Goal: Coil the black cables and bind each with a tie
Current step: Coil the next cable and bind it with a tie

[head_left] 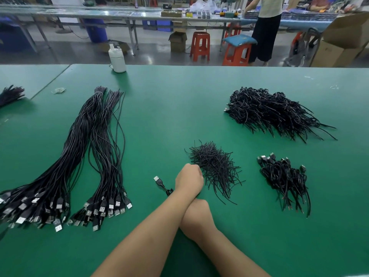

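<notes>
My left hand (189, 176) reaches across my right arm to the near left edge of the loose pile of black wire ties (216, 166), with its fingers curled into the ties. My right hand (196, 209) lies under my left forearm, and its fingers are hidden. A black cable with a USB plug (159, 181) sticks out to the left from under that forearm. Two long bundles of straight black USB cables (99, 156) lie at the left. A small heap of coiled, tied cables (283, 176) sits at the right, and a larger heap (267, 108) lies behind it.
All of this lies on a green table (169, 108). A white bottle (117, 58) stands at its far edge and a rubber band (59, 90) lies at the far left. Another dark bundle (11, 94) lies on the adjoining table. Beyond are stools, boxes and a standing person.
</notes>
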